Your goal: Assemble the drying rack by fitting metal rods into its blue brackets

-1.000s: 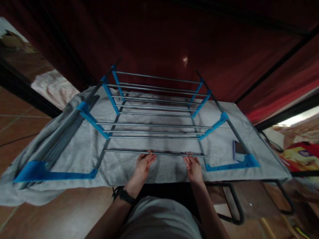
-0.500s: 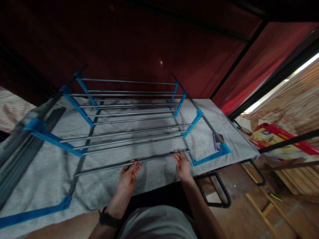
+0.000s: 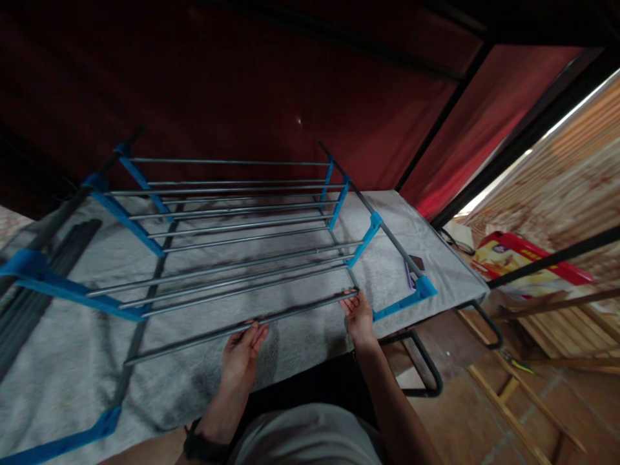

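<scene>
A loose grey metal tube (image 3: 300, 310) lies across the near side of a partly assembled rack, held in both hands. My left hand (image 3: 245, 349) has its fingers closed around the tube left of its middle. Near the tube's right end, my right hand (image 3: 357, 314) pinches it. Several crossbars (image 3: 232, 263) run between blue plastic brackets (image 3: 365, 244) on the rack's side poles (image 3: 400, 248). The blue bracket at the near right (image 3: 404, 303) and the one at the near left (image 3: 72, 442) carry no crossbar.
Several grey tubes (image 3: 53, 284) lie bundled at the left on the grey cloth-covered surface (image 3: 290, 349). A phone-like item (image 3: 413, 271) rests under the right pole. A red and yellow package (image 3: 527, 265) and wooden frames (image 3: 513, 400) are at the right.
The camera view has shifted, so the rack appears further left. Both hands keep hold of the tube, whose right end is now nearer the right hand's fingers.
</scene>
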Available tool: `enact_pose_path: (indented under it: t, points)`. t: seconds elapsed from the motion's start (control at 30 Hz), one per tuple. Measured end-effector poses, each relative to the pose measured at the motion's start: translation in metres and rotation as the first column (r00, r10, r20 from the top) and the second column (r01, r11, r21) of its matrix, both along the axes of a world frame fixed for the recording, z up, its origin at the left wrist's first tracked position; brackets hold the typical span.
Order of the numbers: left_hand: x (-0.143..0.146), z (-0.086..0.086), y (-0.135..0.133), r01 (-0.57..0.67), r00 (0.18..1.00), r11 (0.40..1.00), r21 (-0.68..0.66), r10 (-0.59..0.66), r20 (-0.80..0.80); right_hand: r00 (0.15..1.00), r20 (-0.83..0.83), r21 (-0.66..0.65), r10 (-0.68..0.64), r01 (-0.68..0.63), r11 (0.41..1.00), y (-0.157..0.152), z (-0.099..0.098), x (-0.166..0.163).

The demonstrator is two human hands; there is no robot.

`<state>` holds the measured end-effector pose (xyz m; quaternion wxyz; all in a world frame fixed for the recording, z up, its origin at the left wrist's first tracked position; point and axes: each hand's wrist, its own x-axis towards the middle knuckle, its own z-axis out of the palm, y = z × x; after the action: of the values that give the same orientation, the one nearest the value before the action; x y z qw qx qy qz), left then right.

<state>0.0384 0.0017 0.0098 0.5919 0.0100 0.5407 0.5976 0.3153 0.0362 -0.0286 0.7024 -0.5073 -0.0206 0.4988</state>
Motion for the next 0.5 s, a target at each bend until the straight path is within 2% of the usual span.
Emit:
enact_pose_path:
  t: [0.3,0.5]
  points:
    - [0.001,-0.001,0.002,0.016,1.0,1.0,-0.017,-0.016,-0.015,0.996,0.08,0.044,0.028,-0.031,0.999,-0.004,0.0,-0.004]
    - [0.004,0.004,0.003,-0.036,0.999,0.998,-0.053,0.038,0.037,0.993,0.1,0.023,0.057,-0.059,0.998,-0.005,0.005,-0.012]
